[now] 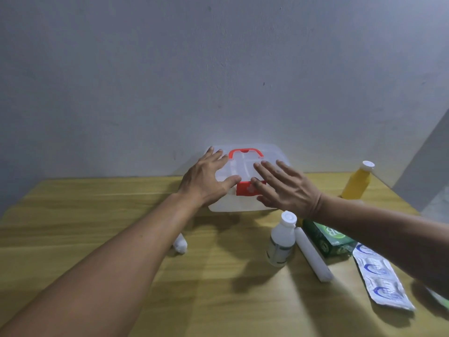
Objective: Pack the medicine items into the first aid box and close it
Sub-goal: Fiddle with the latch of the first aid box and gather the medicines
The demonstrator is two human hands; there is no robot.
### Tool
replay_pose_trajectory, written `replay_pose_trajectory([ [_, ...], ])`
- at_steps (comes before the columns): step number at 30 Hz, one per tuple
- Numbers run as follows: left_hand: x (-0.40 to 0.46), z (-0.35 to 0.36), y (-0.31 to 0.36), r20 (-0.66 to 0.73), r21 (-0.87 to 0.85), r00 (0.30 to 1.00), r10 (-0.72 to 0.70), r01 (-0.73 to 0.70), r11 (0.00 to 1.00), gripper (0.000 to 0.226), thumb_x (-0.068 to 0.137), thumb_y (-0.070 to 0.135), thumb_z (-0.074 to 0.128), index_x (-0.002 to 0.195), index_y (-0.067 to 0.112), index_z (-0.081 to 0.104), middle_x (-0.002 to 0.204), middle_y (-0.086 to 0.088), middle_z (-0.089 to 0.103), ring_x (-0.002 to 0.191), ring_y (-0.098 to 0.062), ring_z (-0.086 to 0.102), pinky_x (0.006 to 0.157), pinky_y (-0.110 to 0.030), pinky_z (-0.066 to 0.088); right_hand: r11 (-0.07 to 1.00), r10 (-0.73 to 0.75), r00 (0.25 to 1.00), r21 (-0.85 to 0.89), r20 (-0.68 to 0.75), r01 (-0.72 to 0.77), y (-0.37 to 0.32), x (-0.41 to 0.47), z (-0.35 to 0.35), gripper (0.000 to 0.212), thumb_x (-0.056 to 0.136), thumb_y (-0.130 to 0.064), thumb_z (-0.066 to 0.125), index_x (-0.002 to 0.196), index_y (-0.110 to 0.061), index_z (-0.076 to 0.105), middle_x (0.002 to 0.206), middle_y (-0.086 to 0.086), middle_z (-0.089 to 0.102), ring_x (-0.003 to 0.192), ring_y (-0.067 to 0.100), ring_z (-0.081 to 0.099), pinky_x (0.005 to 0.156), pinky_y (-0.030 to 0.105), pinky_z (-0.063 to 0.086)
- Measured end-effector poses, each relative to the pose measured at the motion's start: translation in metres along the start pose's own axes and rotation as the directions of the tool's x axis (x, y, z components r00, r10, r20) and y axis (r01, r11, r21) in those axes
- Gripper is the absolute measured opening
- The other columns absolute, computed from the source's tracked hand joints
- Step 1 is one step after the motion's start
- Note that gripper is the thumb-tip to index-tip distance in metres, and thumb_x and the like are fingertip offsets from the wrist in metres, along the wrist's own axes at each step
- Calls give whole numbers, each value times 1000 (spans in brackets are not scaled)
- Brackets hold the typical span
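A translucent white first aid box with a red handle and red front latch stands closed at the table's far edge by the wall. My left hand lies flat on the left of its lid, thumb beside the latch. My right hand hovers with spread fingers over the right of the lid, thumb at the latch. Loose on the table: a white bottle, a white tube, a green carton, a silver blister strip, a yellow bottle and a white gauze roll.
The wooden table runs up to a grey wall. The medicine items cluster at the right, under my right forearm. A green-edged object peeks in at the right border.
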State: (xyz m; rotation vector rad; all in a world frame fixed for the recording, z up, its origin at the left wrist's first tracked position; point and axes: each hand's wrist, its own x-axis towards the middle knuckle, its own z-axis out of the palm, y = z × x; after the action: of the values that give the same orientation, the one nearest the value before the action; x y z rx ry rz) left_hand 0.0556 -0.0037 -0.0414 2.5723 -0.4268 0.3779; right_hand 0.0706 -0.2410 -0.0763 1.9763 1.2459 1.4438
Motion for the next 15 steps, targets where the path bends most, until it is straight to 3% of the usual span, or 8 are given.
replay_pose_trajectory([
  [5,7,-10,3,79,76,996,-35,29,997,76,84,60,57,147,24,37,159,6,24,149,-12,12,117,-41,22,1000,-24,1000,16,-5,24,2,19,-2,29,82,-21,70,99,-3,56,98,28,71,83,38,71,61,40,57],
  [8,10,-13,5,122,129,991,-52,36,991,78,83,63,56,148,25,35,160,6,22,150,-14,11,117,-42,20,997,-75,996,37,55,73,4,23,-4,18,89,-16,55,95,1,57,94,31,70,78,39,70,54,39,56],
  [10,11,-14,7,144,152,988,-60,37,988,79,83,63,55,149,25,34,161,5,21,150,-16,11,117,-43,20,995,-84,995,53,61,81,5,26,-6,27,97,-15,41,91,3,62,91,32,70,74,40,70,51,38,56],
  [12,12,-15,9,166,167,983,-80,52,985,81,83,64,54,149,24,32,161,3,19,150,-18,12,117,-45,21,995,-91,995,50,43,89,6,27,-7,34,98,-16,38,89,3,65,91,32,70,72,40,70,50,38,56],
  [15,16,-19,13,175,201,979,-104,68,977,83,79,66,56,147,23,38,159,1,27,147,-21,24,113,-45,28,994,-106,994,6,25,106,4,21,-3,22,96,-19,49,97,1,59,96,30,70,80,40,70,57,40,57],
])
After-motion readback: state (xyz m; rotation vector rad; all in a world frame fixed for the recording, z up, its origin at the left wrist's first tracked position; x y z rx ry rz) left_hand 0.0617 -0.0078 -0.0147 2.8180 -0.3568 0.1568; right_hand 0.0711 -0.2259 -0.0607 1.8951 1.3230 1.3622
